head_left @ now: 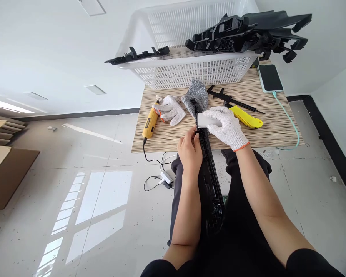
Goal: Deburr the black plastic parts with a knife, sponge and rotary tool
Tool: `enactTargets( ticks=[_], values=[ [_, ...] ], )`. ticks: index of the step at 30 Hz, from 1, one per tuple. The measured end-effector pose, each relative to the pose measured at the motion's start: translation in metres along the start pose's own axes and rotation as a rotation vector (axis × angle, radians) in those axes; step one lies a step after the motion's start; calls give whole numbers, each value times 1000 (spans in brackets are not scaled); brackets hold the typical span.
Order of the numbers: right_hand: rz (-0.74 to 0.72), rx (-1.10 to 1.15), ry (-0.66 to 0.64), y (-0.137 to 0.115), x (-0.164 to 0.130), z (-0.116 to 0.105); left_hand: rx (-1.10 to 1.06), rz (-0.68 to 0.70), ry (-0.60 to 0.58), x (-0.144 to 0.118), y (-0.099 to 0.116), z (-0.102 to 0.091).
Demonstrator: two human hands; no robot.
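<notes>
A long black plastic part (210, 181) runs from my lap up onto the edge of a small wood-grain table (175, 140). My bare left hand (189, 151) grips the part's side near the table edge. My right hand (227, 125), in a white knit glove, holds a small grey-white block (205, 120) pressed onto the part's upper end. The far tip of the part lies on a grey mesh glove (196, 94).
On the table lie a white glove (170, 109), a yellow corded tool (149, 123), a yellow utility knife (246, 117), a black caliper (230, 100) and a charging phone (270, 78). A white basket (187, 69) carries several black parts (248, 32). A cardboard box (5, 173) sits at left.
</notes>
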State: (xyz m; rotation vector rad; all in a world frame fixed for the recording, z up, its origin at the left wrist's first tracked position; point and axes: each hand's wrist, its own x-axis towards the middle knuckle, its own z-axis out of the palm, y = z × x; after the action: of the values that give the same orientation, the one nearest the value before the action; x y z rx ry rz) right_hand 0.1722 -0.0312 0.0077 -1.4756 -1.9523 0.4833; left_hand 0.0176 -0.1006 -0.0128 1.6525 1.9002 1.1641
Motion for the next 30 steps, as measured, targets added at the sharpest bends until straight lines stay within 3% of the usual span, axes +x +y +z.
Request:
enactTargets(
  ticks=[25,30],
  values=[
    [-31,-36,21,-4,12,10,21,21,-21,3,0,-2],
    [37,-39,23,-7,20,12,31,26,-7,3,-1,0]
  ],
)
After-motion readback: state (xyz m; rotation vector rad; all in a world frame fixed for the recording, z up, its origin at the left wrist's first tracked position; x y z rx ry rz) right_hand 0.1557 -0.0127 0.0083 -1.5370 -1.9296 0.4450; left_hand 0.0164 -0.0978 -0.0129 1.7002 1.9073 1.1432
